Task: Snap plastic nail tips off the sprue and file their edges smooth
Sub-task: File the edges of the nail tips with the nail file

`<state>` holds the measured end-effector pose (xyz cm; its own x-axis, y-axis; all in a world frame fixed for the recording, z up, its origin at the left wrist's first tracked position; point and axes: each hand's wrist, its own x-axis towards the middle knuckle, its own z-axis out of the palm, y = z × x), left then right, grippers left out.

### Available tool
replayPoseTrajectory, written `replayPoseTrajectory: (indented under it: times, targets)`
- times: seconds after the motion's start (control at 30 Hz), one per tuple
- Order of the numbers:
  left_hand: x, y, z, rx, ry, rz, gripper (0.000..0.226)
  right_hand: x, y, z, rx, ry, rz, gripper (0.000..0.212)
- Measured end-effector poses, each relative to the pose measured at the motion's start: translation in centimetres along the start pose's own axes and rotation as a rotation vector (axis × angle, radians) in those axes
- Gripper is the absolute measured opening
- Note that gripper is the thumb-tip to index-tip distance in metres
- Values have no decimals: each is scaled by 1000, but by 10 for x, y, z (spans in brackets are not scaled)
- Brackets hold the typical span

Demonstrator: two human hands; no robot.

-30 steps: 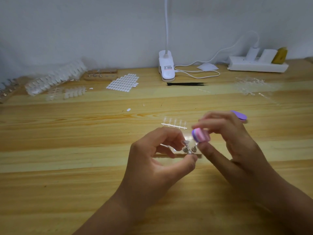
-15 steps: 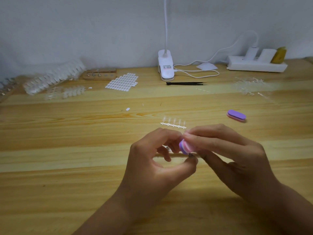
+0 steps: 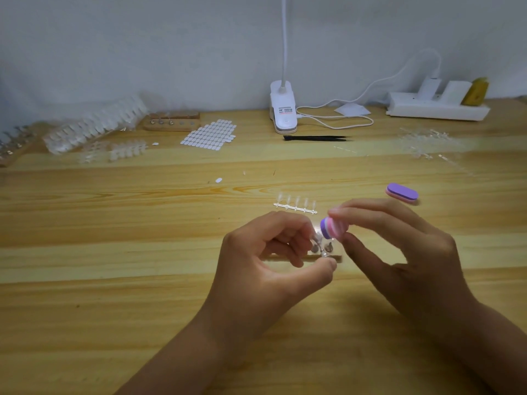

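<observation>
Our right hand [image 3: 399,252], pinching the small file [image 3: 332,228], has drawn it back just off the nail tip [image 3: 317,238] pinched in our left hand [image 3: 265,260] above the tabletop [image 3: 114,280], so we judge filing unfinished.

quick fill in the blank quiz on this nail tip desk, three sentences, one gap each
1. The left hand pinches a nail tip holder while the right hand pinches a pink and ____ file block.
2. The sprue on the table carries ____ nail tips.
3. The tweezers in front of the lamp clip are ____ in colour.

Missing words: purple; five; black
</observation>
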<state>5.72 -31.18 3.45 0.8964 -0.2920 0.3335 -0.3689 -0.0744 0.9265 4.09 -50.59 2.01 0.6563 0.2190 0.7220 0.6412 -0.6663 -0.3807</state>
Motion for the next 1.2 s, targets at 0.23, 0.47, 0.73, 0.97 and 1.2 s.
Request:
replayPoseTrajectory:
  times: [0.23, 0.47, 0.73, 0.97, 1.2]
  targets:
    - [1, -1, 1, -7, 6, 6, 23, 2, 3, 0, -63, -49, -82, 28]
    - [0, 0, 1, -2, -6, 37, 26, 0, -5, 5, -3, -38, -111, 29]
    - [1, 0, -1, -74, -23, 32, 23, 0, -8, 6, 67, 23, -58, 28]
    - [3, -1, -4, -291, -70, -58, 23, 4, -7, 1, 50, 121, 29, 30]
    - [3, -3, -5, -372, -37, -103, 8, 4, -11, 2, 182, 115, 173, 24]
